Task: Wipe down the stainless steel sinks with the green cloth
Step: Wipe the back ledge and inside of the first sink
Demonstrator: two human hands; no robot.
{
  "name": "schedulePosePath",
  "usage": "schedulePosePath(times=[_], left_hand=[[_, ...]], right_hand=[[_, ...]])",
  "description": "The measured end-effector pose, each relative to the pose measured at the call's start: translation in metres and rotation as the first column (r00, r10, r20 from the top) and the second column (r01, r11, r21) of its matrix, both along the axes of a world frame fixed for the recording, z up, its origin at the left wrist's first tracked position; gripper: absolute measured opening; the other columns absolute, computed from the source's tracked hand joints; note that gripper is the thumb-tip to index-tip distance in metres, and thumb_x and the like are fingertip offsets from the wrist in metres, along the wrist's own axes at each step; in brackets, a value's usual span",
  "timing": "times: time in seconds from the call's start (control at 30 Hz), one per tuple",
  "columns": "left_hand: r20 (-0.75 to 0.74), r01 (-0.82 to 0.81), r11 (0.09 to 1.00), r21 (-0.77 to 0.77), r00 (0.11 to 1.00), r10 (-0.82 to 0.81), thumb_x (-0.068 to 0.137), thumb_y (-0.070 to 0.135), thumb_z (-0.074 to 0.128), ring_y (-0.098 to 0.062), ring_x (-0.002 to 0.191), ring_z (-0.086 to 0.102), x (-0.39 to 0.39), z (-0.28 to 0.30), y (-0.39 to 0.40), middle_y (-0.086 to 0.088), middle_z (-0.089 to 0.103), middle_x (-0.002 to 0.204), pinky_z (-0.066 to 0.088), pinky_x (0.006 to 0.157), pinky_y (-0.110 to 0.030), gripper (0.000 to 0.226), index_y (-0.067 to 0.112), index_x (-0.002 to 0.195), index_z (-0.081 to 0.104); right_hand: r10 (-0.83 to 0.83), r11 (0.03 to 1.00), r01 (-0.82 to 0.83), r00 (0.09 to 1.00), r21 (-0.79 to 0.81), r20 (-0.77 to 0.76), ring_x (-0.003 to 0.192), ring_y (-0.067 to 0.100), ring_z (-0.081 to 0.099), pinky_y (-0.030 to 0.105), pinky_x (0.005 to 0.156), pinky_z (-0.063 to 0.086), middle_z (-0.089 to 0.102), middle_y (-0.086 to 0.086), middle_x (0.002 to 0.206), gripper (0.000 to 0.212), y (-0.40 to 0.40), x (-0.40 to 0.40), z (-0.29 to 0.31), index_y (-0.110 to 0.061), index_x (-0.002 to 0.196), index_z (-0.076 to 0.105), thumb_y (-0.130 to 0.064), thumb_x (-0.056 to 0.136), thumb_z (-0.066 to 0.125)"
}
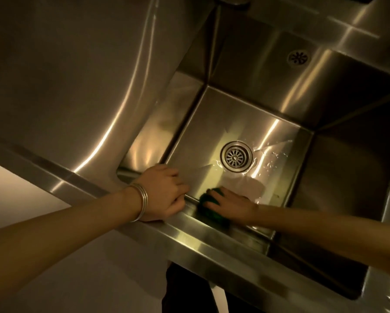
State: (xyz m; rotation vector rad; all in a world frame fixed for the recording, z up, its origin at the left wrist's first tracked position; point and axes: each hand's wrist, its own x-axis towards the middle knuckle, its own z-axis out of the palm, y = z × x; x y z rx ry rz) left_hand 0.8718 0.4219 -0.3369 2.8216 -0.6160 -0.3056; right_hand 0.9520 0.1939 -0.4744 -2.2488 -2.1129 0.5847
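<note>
Green cloth [208, 205] sits low in the sink basin [212, 123], bunched against the near wall just under the front rim [189, 231], and from my head view I see only a dark green wad showing past the fingers. My right hand [229, 205] lies over it with fingers laid fairly straight, pressing it to the steel; I cannot tell whether the thumb hooks round it. The wad's long axis runs along the near wall, roughly parallel to the rim, though most of the cloth is covered by the hand. My left hand [164, 195], with silver bangles [142, 203] at the wrist, curls its fingers over the rim's inner edge, just left of the cloth.

Inside the basin, the drain strainer [235, 156] sits at the middle of the floor, with water droplets [273, 157] and a thin wet film to its right. A round overflow grille [299, 58] is set in the far wall. The basin's right corner is dim, and the faucet base at the top edge is cut off.
</note>
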Motion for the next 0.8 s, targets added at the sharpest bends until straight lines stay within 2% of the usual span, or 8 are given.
schedulePosePath(times=[0.1,0.17,0.23,0.33,0.43,0.57,0.67,0.8], left_hand=[[0.022,0.022,0.999,-0.031,1.000,-0.021,0.078,0.032,0.039,-0.018,0.060,0.052,0.000,-0.001,-0.023,0.003,0.058,0.057,0.039,0.058,-0.025,0.028,0.021,0.061,0.059],[0.026,0.032,0.998,-0.048,0.999,-0.031,0.079,0.031,0.039,-0.017,0.059,0.051,-0.001,-0.002,-0.036,0.003,0.058,0.057,0.038,0.058,-0.025,0.030,0.020,0.061,0.059],[0.037,0.035,0.998,-0.057,0.999,-0.033,0.079,0.030,0.039,-0.016,0.058,0.050,0.001,-0.002,-0.045,0.003,0.057,0.055,0.036,0.058,-0.024,0.031,0.019,0.059,0.059],[0.029,0.028,0.998,-0.060,0.999,-0.026,0.079,0.032,0.038,-0.016,0.058,0.051,0.000,-0.002,-0.054,0.003,0.058,0.056,0.036,0.057,-0.023,0.032,0.020,0.060,0.060],[0.004,0.027,0.998,-0.060,1.000,-0.027,0.080,0.034,0.037,-0.016,0.060,0.053,0.000,-0.003,-0.058,0.004,0.060,0.058,0.040,0.058,-0.025,0.032,0.022,0.062,0.061],[-0.007,0.017,0.998,-0.061,1.000,-0.017,0.079,0.033,0.039,-0.016,0.060,0.053,0.001,-0.001,-0.061,0.005,0.060,0.058,0.044,0.057,-0.026,0.029,0.022,0.061,0.059],[-0.014,0.015,0.998,-0.053,1.000,-0.016,0.078,0.033,0.039,-0.017,0.062,0.054,0.000,-0.001,-0.064,0.005,0.060,0.059,0.044,0.058,-0.028,0.029,0.022,0.061,0.059],[-0.013,0.017,0.998,-0.063,1.000,-0.017,0.078,0.033,0.040,-0.018,0.062,0.054,0.002,-0.002,-0.064,0.004,0.059,0.059,0.044,0.059,-0.026,0.029,0.021,0.062,0.061]], right_hand=[[0.014,0.979,-0.017,1.000,-0.205,-0.019,0.116,0.048,0.045,0.056,0.089,0.047,0.041,0.025,0.136,0.054,0.026,-0.003,-0.046,-0.011,0.133,0.042,-0.027,0.086,0.062],[0.088,0.975,-0.078,0.995,-0.206,0.037,0.132,0.044,0.028,0.055,0.106,0.030,0.028,0.019,0.148,0.053,0.034,-0.004,-0.070,-0.013,0.142,0.034,-0.034,0.095,0.044],[0.111,0.976,-0.114,0.993,-0.184,-0.028,0.118,0.047,0.040,0.057,0.095,0.041,0.037,0.022,0.139,0.048,0.034,-0.006,-0.070,-0.010,0.134,0.041,-0.025,0.090,0.056],[0.144,0.980,-0.154,0.985,-0.125,-0.093,0.085,0.045,0.054,0.048,0.066,0.053,0.052,0.025,0.118,0.062,0.012,0.003,-0.036,-0.008,0.118,0.050,-0.014,0.063,0.080],[0.164,0.986,-0.164,0.986,-0.013,-0.031,0.086,0.038,0.057,0.043,0.069,0.055,0.048,0.020,0.120,0.070,-0.031,0.010,0.029,-0.016,0.124,0.042,-0.025,0.065,0.078],[0.101,0.991,-0.103,0.994,0.089,0.028,0.089,0.027,0.058,0.029,0.069,0.052,0.042,0.011,0.118,0.069,-0.092,0.010,0.116,-0.021,0.120,0.045,-0.035,0.061,0.078],[0.042,0.999,-0.042,0.999,-0.007,-0.008,0.088,0.029,0.060,0.033,0.068,0.054,0.049,0.013,0.118,0.074,-0.095,0.004,0.096,-0.021,0.121,0.044,-0.035,0.058,0.082],[0.112,0.957,-0.118,0.993,-0.266,-0.039,0.099,0.040,0.057,0.046,0.072,0.055,0.049,0.019,0.126,0.077,-0.068,0.008,-0.006,-0.018,0.128,0.034,-0.029,0.067,0.080]])
